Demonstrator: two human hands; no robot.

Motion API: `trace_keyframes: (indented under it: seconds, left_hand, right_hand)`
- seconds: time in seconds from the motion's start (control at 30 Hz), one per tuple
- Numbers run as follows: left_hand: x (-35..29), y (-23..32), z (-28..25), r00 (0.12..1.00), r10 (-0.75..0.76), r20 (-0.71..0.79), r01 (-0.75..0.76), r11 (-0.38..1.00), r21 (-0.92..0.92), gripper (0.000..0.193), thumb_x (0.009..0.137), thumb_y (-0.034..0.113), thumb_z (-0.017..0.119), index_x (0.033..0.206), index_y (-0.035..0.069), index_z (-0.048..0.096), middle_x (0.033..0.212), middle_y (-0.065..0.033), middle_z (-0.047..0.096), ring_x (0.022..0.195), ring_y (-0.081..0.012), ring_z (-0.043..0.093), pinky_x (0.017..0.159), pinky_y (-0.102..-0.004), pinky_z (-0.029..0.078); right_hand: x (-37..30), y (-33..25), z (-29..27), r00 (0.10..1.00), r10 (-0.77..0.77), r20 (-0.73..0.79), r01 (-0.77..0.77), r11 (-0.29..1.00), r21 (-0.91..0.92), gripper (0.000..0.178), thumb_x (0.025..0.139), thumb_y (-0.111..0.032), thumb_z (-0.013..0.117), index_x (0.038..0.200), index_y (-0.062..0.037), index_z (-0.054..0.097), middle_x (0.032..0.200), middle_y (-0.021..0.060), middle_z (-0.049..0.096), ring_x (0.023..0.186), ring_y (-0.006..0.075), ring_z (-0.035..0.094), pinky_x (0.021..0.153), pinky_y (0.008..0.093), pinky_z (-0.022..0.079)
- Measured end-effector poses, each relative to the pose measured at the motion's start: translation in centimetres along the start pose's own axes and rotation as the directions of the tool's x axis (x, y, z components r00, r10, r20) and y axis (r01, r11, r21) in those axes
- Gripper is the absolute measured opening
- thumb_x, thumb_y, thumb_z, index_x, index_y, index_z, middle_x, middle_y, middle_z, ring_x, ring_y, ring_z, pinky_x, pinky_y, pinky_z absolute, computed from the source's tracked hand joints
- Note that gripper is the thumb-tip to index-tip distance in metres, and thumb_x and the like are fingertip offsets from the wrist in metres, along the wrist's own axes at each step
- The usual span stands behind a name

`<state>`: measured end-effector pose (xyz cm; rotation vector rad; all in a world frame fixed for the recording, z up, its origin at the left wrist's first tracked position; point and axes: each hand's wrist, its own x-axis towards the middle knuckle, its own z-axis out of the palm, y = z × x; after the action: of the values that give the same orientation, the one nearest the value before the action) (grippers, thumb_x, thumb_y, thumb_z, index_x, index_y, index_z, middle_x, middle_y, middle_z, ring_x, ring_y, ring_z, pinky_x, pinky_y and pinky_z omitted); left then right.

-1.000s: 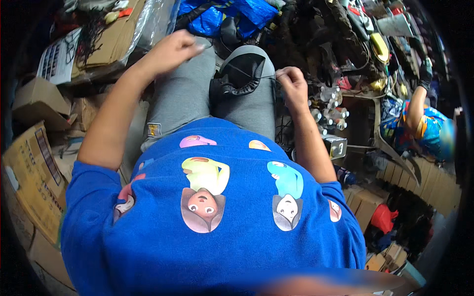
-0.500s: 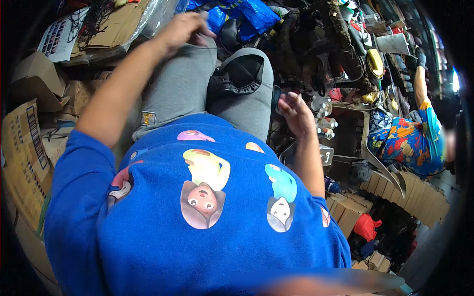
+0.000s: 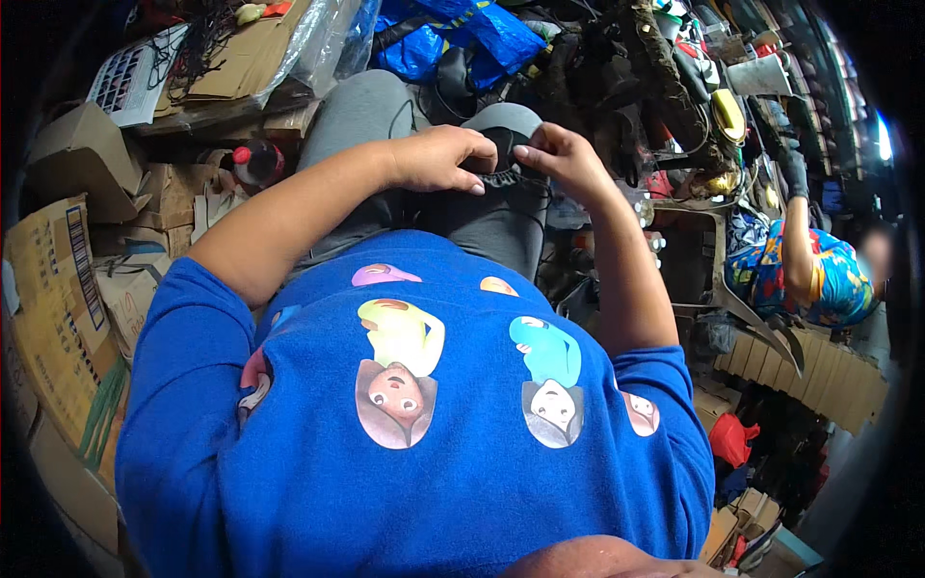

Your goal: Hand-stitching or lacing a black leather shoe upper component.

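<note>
Black piece with a ridged, gathered-looking edge [image 3: 506, 144] sits on the right thigh of the grey trousers [image 3: 487, 231], at the knee end, partly covered by both hands. Left hand [image 3: 434, 159] is half curled at its left edge, thumb and fingers slightly apart; can't tell if it grips anything. Right hand [image 3: 570, 159] is closed to a pinch at the right edge; what sits between the fingertips is too small to tell. Work looks midway: some of the edge seems gathered, but both hands are at the piece, so probably not finished. How much is left can't be judged, as fingers hide the rest. Bottle with red cap [image 3: 258, 164] stands beyond the left thigh; blue bag [image 3: 477, 43] lies past the knees.
</note>
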<state>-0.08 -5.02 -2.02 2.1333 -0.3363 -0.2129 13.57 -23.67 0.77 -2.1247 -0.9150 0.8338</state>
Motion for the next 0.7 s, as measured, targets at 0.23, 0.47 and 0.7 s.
trace_keyframes:
  seconds: [0.23,0.47,0.7]
  left_hand:
    - [-0.8,-0.6,-0.1,0.999,0.010,0.050,-0.006,0.998,-0.070,0.027,0.070,0.016,0.072,0.089,0.003,0.059,0.085,-0.0089,0.056,0.083,-0.0205,0.056,0.075,-0.0334,0.045]
    - [-2.2,-1.2,-4.1,0.954,-0.096,-0.286,0.083,0.995,-0.057,0.021,0.076,0.019,0.068,0.093,0.007,0.066,0.094,-0.0076,0.061,0.091,-0.0185,0.057,0.080,-0.0299,0.043]
    - [1.9,-1.3,-2.6,0.985,0.060,-0.163,-0.049,0.996,0.073,0.034,0.075,0.021,0.069,0.105,0.006,0.061,0.104,-0.0107,0.058,0.098,-0.0235,0.056,0.089,-0.0329,0.042]
  right_hand:
    - [-1.3,1.4,4.0,0.976,0.022,-0.219,0.096,0.851,0.516,0.021,0.087,-0.022,0.061,0.092,-0.0016,0.061,0.075,-0.0006,0.057,0.069,0.0057,0.050,0.064,0.0201,0.041]
    - [-6.2,1.3,5.4,0.856,-0.064,-0.512,0.271,0.900,0.341,0.023,0.080,-0.018,0.066,0.096,-0.0030,0.059,0.095,0.0020,0.051,0.081,0.0081,0.049,0.071,0.0232,0.043]
    - [-8.6,-0.2,3.6,0.998,-0.052,-0.026,0.056,0.983,0.175,0.026,0.075,-0.022,0.071,0.090,-0.0035,0.061,0.094,0.0074,0.057,0.090,0.0200,0.052,0.078,0.0307,0.042]
